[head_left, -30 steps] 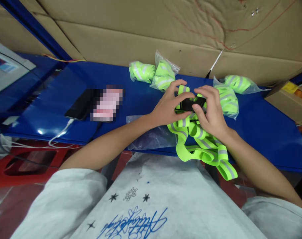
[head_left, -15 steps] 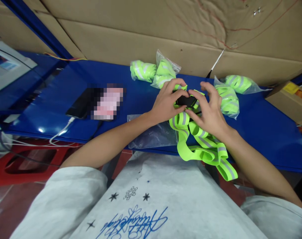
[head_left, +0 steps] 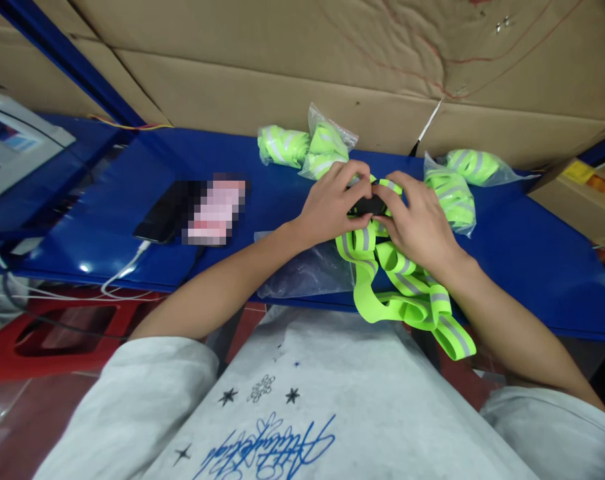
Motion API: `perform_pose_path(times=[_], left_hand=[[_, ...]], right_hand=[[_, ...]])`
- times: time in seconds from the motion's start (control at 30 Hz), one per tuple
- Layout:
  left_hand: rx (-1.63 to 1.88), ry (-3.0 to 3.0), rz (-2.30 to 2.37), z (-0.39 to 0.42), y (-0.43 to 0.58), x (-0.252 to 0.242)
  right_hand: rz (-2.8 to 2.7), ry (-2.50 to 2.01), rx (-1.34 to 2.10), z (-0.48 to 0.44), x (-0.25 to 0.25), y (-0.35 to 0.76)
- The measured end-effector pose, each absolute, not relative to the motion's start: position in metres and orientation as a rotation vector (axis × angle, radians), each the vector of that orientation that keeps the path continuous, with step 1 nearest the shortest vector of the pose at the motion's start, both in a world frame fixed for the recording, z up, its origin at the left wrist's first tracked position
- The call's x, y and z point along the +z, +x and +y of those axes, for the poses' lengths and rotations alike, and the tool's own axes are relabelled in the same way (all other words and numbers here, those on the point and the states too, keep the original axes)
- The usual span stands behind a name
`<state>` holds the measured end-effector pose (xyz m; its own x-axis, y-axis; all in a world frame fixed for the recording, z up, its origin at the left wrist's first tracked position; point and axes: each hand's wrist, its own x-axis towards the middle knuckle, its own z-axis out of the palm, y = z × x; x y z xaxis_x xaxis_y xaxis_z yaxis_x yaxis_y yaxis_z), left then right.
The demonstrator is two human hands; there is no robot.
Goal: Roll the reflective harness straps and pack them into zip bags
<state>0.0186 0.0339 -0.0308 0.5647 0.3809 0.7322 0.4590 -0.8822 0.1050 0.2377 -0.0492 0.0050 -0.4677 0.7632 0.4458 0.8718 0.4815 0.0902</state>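
Between my two hands is a black buckle [head_left: 368, 205] on a fluorescent yellow-green reflective strap [head_left: 407, 283]. My left hand [head_left: 335, 203] pinches its left side with thumb and fingers. From the other side, the fingers of my right hand [head_left: 415, 217] close on its right end. Loops of the strap hang below my hands and drape past the front edge of the table. A flat clear plastic bag [head_left: 302, 270] lies under my left forearm. Fingers partly cover the buckle, so its details are hidden.
Bagged rolled straps lie at the back, some left [head_left: 285, 145] and some right [head_left: 452, 197] of my hands. A black phone [head_left: 157, 210] with a white cable and a blurred-out screen [head_left: 215, 210] lie to the left. A cardboard box [head_left: 582, 200] stands at the right on the blue table [head_left: 522, 267].
My right hand has come in closer to the buckle, and its raised index finger has curled down onto it. My left hand stays nearly in place.
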Motion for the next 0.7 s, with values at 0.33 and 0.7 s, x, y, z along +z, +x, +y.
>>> perform_pose_path(times=[0.33,0.7], left_hand=[[-1.251,-2.775,-0.801,0.025,0.008,-0.009],[-2.041,-2.448,-0.857,0.100,-0.052,0.041]], right_hand=[[-2.152,-1.234,-0.226,-0.039,0.017,0.264],[-1.548,-1.053,-0.440,-0.026,0.066,0.352]])
